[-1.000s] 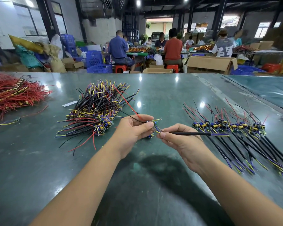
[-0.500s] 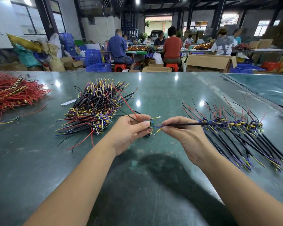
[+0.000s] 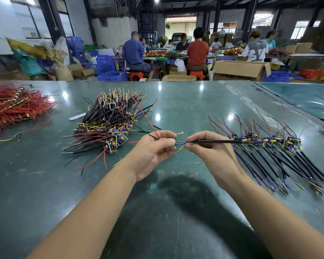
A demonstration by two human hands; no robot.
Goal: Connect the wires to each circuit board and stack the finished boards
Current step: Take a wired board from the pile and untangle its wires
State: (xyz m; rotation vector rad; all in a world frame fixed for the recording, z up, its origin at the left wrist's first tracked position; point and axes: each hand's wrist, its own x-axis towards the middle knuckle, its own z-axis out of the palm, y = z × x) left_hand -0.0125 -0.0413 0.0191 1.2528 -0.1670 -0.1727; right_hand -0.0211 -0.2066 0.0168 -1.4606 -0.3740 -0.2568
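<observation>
My left hand (image 3: 153, 148) pinches a small green circuit board (image 3: 175, 140) above the table's middle; the fingers hide most of it. Red and black leads trail from it to the upper left. My right hand (image 3: 204, 146) pinches the black sheathed cable (image 3: 217, 141) where its blue and yellow wires meet the board. The cable points right, over a row of finished boards (image 3: 265, 140) with cables fanned out. A heap of loose boards with wires (image 3: 108, 124) lies left of my hands.
A pile of red wires (image 3: 13, 107) sits at the far left of the green table (image 3: 45, 184). A lone yellow wire piece (image 3: 10, 138) lies near it. People sit at other tables behind, among cardboard boxes and blue crates.
Both hands have risen a little and the black cable now runs level, its far end over the finished row. The grip on board and cable is the same.
</observation>
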